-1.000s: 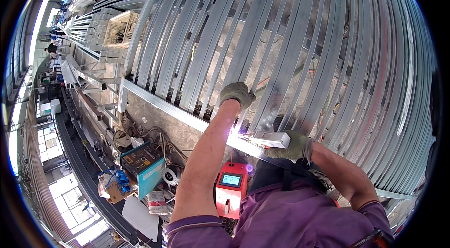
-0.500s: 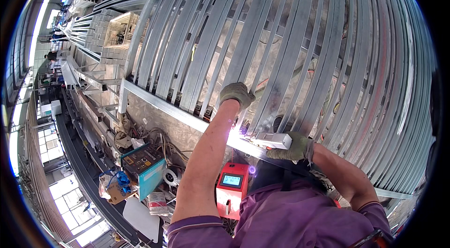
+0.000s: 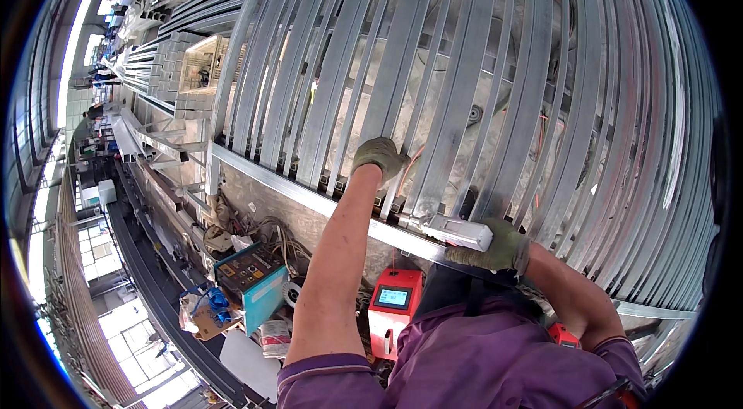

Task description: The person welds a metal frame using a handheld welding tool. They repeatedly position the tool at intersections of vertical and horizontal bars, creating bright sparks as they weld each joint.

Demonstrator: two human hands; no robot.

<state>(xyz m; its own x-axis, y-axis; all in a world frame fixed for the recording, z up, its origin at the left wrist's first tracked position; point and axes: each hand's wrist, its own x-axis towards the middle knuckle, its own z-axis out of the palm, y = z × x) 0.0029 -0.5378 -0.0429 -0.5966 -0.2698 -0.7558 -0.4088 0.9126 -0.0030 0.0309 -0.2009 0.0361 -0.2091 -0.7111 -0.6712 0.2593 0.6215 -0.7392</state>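
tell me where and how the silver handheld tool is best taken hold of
Probably by the thick, boxy body of the silver handheld tool, coming from the right, as the gloved right grip does. Its narrow nozzle points left, near the metal rail, so the blunt right end seems the better side, clear of the tip.

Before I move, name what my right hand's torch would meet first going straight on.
Likely the thin bar just left of the torch in your right hand; depth is unclear, so they may be touching.
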